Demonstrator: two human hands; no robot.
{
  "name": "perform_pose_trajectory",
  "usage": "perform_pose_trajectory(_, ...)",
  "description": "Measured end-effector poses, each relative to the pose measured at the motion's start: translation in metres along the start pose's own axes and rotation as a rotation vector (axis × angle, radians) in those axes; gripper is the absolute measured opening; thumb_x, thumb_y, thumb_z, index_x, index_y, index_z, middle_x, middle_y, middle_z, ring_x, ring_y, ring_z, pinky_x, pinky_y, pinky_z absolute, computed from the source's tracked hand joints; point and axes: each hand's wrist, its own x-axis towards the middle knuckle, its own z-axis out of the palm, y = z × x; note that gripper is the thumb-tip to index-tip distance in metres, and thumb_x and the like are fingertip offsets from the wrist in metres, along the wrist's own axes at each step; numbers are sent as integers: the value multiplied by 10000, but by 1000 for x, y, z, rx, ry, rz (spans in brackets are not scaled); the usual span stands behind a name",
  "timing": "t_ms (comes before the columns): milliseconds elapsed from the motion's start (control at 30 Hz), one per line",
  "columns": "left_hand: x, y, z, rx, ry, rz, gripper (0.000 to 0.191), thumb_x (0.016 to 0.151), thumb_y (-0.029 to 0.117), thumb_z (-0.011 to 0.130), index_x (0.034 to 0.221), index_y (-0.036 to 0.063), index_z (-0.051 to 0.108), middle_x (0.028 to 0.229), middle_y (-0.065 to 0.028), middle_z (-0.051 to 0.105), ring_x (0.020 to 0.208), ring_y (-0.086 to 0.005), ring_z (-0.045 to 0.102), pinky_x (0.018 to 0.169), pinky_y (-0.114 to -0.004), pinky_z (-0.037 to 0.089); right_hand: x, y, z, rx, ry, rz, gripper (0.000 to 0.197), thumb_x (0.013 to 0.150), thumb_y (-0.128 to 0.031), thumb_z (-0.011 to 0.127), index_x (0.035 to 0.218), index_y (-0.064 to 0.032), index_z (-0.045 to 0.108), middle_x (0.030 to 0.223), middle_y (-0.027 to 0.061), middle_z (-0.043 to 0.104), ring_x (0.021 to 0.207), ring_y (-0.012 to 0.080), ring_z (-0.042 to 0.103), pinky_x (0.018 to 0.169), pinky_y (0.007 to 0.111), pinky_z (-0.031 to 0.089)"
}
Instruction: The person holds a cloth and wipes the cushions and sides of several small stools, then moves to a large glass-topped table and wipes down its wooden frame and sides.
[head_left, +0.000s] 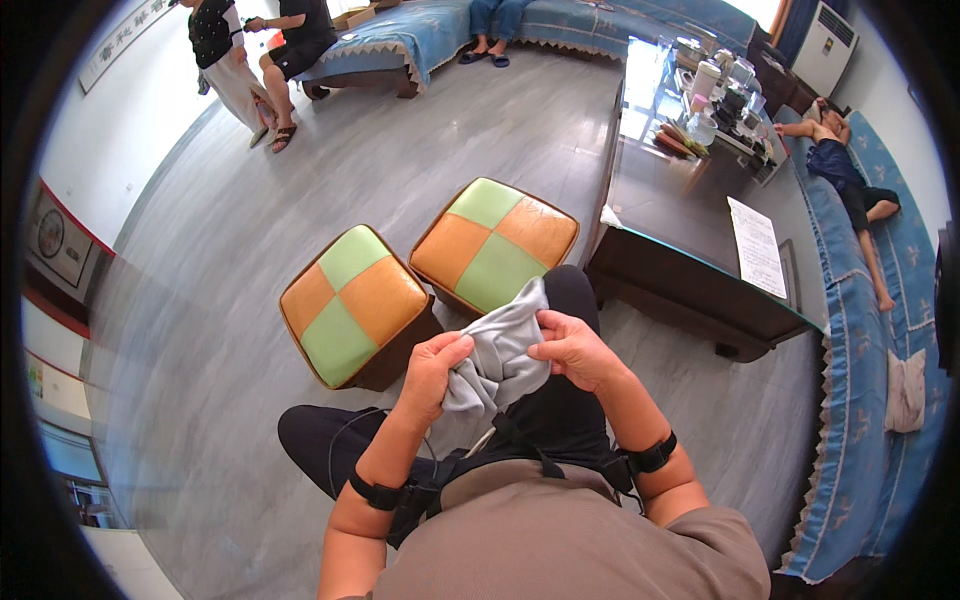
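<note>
A crumpled light grey cloth is stretched between my two hands, above my lap. My left hand pinches its left side between thumb and fingers. On the other side, my right hand grips the cloth's right edge, thumb and fingertips closed on the fabric. Folds bunch in the middle and hang loosely below; whether it is a garment cannot be told. Just beyond the cloth stand two square padded stools with green and orange checked tops, one at the left and one farther back.
To the right, a dark glass-topped table carries a written sheet, jars, cups and a tray. A person lies on the blue-covered sofa beyond it. Several people are at the far end, near another blue-covered seat.
</note>
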Motion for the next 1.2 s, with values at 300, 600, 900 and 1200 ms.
perform_pose_trajectory(300, 1, -10, -16, 2, -162, -59, 307, 813, 221, 566, 1045, 25, 516, 793, -25, 569, 628, -71, 522, 534, -197, 426, -8, 1, 9, -49, -28, -332, 453, 742, 52, 586, 1177, -19, 484, 981, 38, 575, 881, 107, 556, 777, 236, 445)
perform_pose_trajectory(600, -7, -9, -7, -90, -30, -150, 201, 825, 138, 563, 983, 15, 580, 805, -52, 608, 602, -130, 591, 546, -270, 500, -9, -10, 23, -250, 119, -522, 304, 757, 73, 503, 1053, 29, 556, 813, -13, 558, 685, 28, 487, 588, 170, 394)
perform_pose_trajectory(900, 11, -8, -40, 698, -78, 283, 480, 757, 236, 653, 1142, -14, 512, 1059, -120, 598, 985, -179, 557, 831, -265, 415, -23, 2, 31, -522, 323, -459, 303, 719, 14, 541, 1018, 10, 586, 725, 3, 559, 619, 53, 473, 555, 200, 393)
perform_pose_trajectory(1200, 24, 1, -29, 492, -395, -183, 155, 801, 142, 568, 853, 3, 613, 694, -13, 602, 566, -91, 548, 513, -217, 424, -6, 18, 43, -281, 470, -313, 392, 741, -43, 581, 1113, 41, 492, 838, 78, 587, 796, 115, 554, 667, 246, 474)
